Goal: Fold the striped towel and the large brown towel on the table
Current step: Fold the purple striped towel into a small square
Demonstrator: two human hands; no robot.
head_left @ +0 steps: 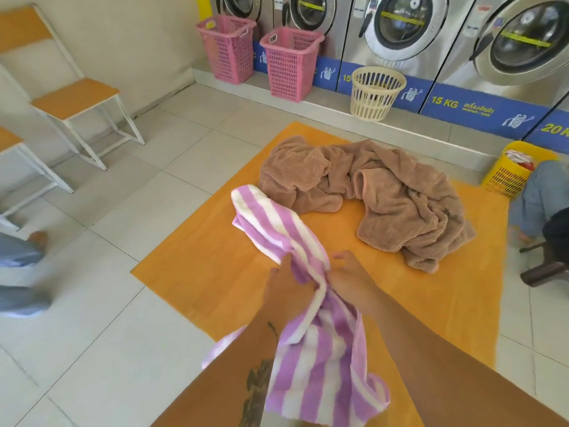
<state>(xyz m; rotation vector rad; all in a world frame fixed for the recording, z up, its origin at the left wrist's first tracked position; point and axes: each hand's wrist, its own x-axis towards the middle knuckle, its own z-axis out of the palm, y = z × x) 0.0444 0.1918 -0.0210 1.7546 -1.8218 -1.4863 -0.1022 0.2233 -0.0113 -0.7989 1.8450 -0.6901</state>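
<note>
Head view, only one. Left hand (284,286) grips the striped towel (317,365) at a bunched middle section, fingertips buried in the fabric. Right hand (351,272) is just beside it, touching the same bunch. Its upper fingers look loosely spread, but motion blur hides the thumb side, so it cannot be told whether it pinches the cloth.

The purple-and-white towel runs from the far-left end, which lies on the orange table (200,257), up through the hands, then hangs down between the forearms. Its lower edge is cut off by the frame bottom. Large brown towel (385,192) lies crumpled in a heap on the far half of the table, well apart from both hands, its near-left edge close to the striped end.

Behind: washing machines (406,29), two pink baskets (291,63), cream basket (377,94). Yellow basket (517,167) at right is partly hidden by another person's clothing. A blurred foot sits at the left edge.
</note>
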